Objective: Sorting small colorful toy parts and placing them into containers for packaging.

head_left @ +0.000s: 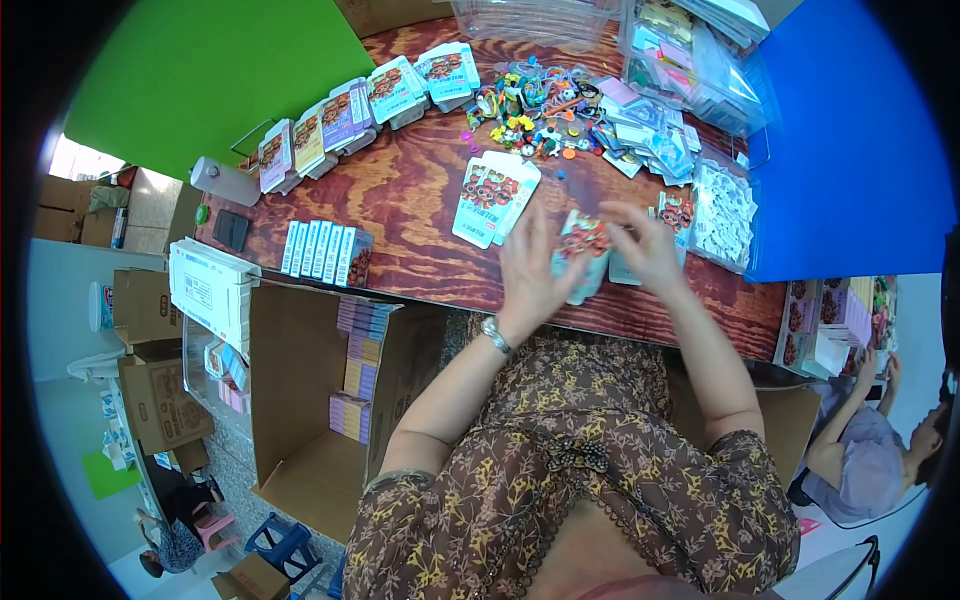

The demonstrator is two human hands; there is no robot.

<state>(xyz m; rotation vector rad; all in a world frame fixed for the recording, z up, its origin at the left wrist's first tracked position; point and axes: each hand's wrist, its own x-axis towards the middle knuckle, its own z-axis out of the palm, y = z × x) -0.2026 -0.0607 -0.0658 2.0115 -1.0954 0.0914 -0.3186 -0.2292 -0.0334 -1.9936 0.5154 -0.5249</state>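
Apparently both hands (590,262) clasp a blurred card pack (583,250).

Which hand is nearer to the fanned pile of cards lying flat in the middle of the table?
Left. The left hand is just right of and below the fanned cards, with a small gap. The right hand is farther right, beyond the packet both hands hold.

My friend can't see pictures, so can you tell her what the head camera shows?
A person's left hand and right hand hold a small picture card pack over a wooden table. A pile of small colourful toys and rows of similar packs lie on the table. An open cardboard box stands below its edge.
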